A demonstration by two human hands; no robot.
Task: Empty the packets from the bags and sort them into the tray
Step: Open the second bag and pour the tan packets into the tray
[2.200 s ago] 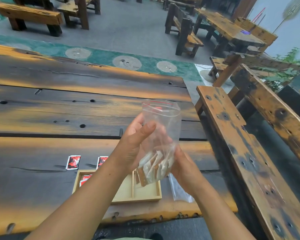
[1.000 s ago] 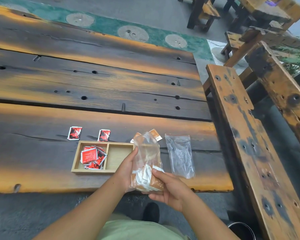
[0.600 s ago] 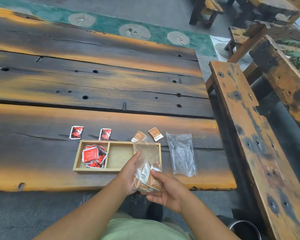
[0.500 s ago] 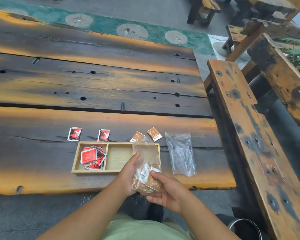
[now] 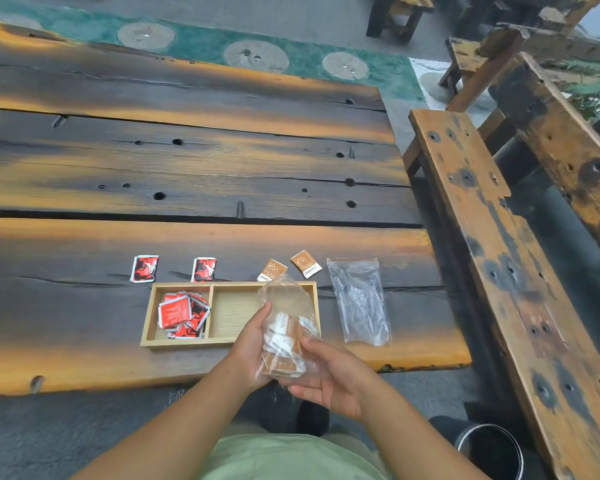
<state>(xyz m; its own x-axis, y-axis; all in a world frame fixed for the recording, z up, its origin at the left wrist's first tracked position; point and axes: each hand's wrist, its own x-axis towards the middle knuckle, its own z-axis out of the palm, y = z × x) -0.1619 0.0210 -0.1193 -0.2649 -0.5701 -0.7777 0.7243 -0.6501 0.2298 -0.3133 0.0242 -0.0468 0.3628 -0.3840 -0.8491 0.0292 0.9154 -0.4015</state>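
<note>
A clear plastic bag (image 5: 285, 327) with several brown-and-white packets inside is held over the right end of a wooden tray (image 5: 177, 342). My left hand (image 5: 252, 344) grips its left side. My right hand (image 5: 329, 375) holds its bottom from the right. The tray's left compartment holds several red packets (image 5: 182, 313); the middle one is bare. Two red packets (image 5: 144, 268) lie on the table behind the tray, and two brown packets (image 5: 305, 264) lie behind its right end.
An empty clear zip bag (image 5: 359, 299) lies flat to the right of the tray. The dark wooden table (image 5: 187, 168) ends just right of it. A wooden bench (image 5: 499, 254) runs along the right side. A dark round bin (image 5: 489, 452) stands by my right forearm.
The bag came down from in front of my face to just above the tray's right end, both hands still on it. In the last half second hardly anything moved.
</note>
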